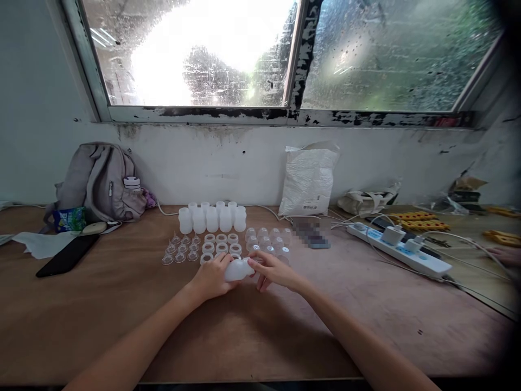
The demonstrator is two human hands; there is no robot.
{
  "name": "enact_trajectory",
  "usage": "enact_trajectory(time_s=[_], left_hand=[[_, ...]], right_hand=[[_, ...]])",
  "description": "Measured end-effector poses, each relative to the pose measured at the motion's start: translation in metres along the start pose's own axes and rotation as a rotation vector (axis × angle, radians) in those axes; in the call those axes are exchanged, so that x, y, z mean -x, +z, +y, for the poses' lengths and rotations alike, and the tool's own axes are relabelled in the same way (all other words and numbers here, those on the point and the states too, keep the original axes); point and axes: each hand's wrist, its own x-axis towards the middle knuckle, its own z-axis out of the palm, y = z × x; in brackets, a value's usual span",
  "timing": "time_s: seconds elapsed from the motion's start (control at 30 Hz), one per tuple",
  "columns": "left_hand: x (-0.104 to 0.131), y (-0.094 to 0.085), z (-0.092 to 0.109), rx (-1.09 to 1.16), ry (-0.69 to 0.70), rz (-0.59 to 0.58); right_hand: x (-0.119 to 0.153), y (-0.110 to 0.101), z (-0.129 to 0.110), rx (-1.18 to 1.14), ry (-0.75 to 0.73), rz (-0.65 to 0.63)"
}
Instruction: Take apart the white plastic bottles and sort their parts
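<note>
My left hand [214, 276] is wrapped round a translucent white baby bottle [236, 270], which is tilted on its side with the neck to the right. The thumb and fingers of my right hand [268, 269] pinch the neck end; whether a small part sits between them is hidden. Just beyond my hands, white collar rings [221, 247] lie in rows. Clear silicone teats [180, 248] are laid out to their left, and clear dome caps [264, 239] to their right, partly behind my right hand. Several more white bottles [212, 220] stand in rows behind the rings.
Along the wall are a grey backpack [97, 182] and a white plastic bag [307, 182]. A black phone [67, 256] lies at left. On the right are a power strip [399, 250] with cables and yellow parts [421, 221]. Another person's hand [504, 255] shows at the far right edge.
</note>
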Motion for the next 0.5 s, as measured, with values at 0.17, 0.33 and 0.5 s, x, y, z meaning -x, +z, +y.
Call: enact_trajectory(time_s=[0.17, 0.33, 0.5], left_hand=[[-0.0002, 0.0006, -0.0003, 0.009, 0.004, -0.002], [-0.0002, -0.0003, -0.0005, 0.021, -0.018, -0.008], [0.0005, -0.0002, -0.0009, 0.026, -0.017, 0.021]], right_hand=[[-0.0035, -0.0001, 0.0046, 0.026, -0.084, 0.012], [-0.0073, 0.0031, 0.0065, 0.055, -0.113, 0.077], [-0.0093, -0.0017, 0.0072, 0.035, -0.311, 0.187]])
